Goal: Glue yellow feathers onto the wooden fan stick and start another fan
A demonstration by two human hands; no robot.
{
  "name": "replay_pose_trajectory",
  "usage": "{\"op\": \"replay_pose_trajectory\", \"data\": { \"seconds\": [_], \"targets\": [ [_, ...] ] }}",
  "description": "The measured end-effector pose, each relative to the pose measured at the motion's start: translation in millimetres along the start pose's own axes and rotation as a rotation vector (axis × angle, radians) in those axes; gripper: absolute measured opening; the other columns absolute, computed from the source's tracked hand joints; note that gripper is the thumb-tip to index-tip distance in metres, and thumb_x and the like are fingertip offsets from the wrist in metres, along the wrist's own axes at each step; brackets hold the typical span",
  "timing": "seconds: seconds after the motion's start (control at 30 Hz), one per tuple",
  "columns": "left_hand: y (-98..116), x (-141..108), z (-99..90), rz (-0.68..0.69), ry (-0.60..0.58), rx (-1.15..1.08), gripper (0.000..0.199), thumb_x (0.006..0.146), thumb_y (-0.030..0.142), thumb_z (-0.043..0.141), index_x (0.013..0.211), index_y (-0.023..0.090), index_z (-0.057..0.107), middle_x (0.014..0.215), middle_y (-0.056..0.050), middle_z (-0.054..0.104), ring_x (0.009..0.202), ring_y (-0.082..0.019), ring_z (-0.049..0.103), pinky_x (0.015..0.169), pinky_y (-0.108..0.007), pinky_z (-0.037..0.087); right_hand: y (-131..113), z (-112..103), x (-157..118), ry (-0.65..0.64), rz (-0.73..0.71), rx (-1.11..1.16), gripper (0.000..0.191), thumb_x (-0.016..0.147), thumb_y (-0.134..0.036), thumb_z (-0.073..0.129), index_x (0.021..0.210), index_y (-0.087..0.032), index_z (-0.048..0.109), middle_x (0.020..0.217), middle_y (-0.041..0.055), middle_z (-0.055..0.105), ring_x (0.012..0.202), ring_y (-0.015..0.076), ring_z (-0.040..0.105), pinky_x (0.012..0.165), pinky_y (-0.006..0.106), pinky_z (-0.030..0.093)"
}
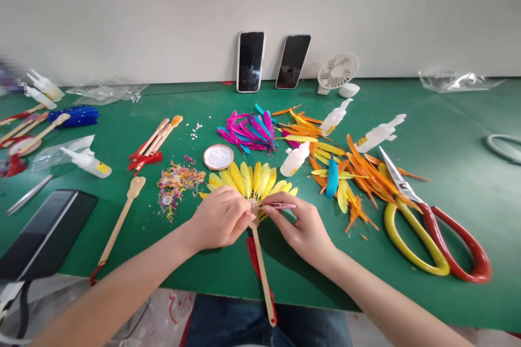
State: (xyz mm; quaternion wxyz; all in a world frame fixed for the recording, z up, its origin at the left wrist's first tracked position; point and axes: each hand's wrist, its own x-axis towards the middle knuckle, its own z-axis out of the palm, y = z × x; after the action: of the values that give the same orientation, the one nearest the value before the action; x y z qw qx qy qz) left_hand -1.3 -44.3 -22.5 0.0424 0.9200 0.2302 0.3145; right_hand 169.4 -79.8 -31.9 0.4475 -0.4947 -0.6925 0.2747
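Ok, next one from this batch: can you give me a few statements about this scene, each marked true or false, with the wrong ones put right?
1. The right hand holds a slim pink tool. True.
2. The feathers spread at the top of the stick between the hands are blue. False: these feathers are yellow.
3. The scissors have one yellow and one red handle. True.
4. Both phones lie flat. False: the phones stand propped up by the pale wall.
5. The small white fan is to the right of the phones. True.
6. The scissors lie left of the left hand. False: the scissors lie right of both hands.
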Motion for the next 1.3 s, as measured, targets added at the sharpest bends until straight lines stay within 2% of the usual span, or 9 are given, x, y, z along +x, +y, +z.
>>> {"op": "replay_pose_trajectory", "data": {
  "seconds": [0.17, 0.37, 0.53, 0.9, 1.3],
  "targets": [
    [-3.1, -0.9, -0.5, 0.017, 0.090, -0.006, 0.008, 0.080, 0.016, 0.037, 0.080, 0.017, 0.044, 0.065, -0.003, 0.058, 0.059, -0.014, 0.050, 0.059, -0.029, 0.042, -0.7, 0.0, -0.4, -0.014, -0.017, -0.012, 0.009, 0.078, -0.018, 0.050, 0.073, -0.019, 0.057, 0.069, 0.0026, 0.065, 0.062, 0.0132, 0.061, 0.056, 0.022, 0.049],
    [-5.9, -2.9, 2.1, -0.059, 0.106, -0.079, 0.009, 0.080, 0.016, 0.036, 0.085, 0.017, 0.043, 0.069, -0.004, 0.059, 0.063, -0.015, 0.052, 0.060, -0.030, 0.042, -0.1, -0.5, 0.0, -0.012, -0.028, -0.014, 0.009, 0.078, -0.017, 0.050, 0.073, -0.019, 0.057, 0.069, 0.0017, 0.066, 0.061, 0.0124, 0.061, 0.056, 0.021, 0.048],
    [-4.1, -1.7, 3.4, -0.061, 0.070, -0.052, 0.005, 0.080, 0.018, 0.039, 0.083, 0.016, 0.043, 0.067, -0.004, 0.059, 0.062, -0.015, 0.053, 0.058, -0.028, 0.043, 0.7, -0.3, -0.3, -0.007, -0.038, -0.020, 0.008, 0.078, -0.016, 0.051, 0.073, -0.019, 0.057, 0.068, 0.0020, 0.065, 0.061, 0.0123, 0.060, 0.056, 0.021, 0.048],
    [-1.5, 2.3, 2.1, 0.036, 0.015, 0.030, 0.007, 0.081, 0.016, 0.037, 0.076, 0.017, 0.041, 0.061, -0.003, 0.057, 0.057, -0.014, 0.050, 0.055, -0.026, 0.042, 1.9, 0.1, -0.4, -0.019, -0.062, -0.043, 0.007, 0.077, -0.015, 0.051, 0.074, -0.018, 0.057, 0.069, 0.0029, 0.065, 0.062, 0.0123, 0.060, 0.056, 0.021, 0.048],
    [-2.6, 2.5, 3.6, 0.094, -0.043, 0.048, 0.006, 0.082, 0.016, 0.035, 0.083, 0.016, 0.041, 0.065, -0.004, 0.058, 0.060, -0.015, 0.052, 0.057, -0.028, 0.043, -1.3, -1.1, 0.1, 0.000, -0.031, -0.034, 0.007, 0.077, -0.017, 0.051, 0.072, -0.019, 0.056, 0.065, 0.0015, 0.064, 0.059, 0.0118, 0.060, 0.054, 0.021, 0.048]
  ]
}}
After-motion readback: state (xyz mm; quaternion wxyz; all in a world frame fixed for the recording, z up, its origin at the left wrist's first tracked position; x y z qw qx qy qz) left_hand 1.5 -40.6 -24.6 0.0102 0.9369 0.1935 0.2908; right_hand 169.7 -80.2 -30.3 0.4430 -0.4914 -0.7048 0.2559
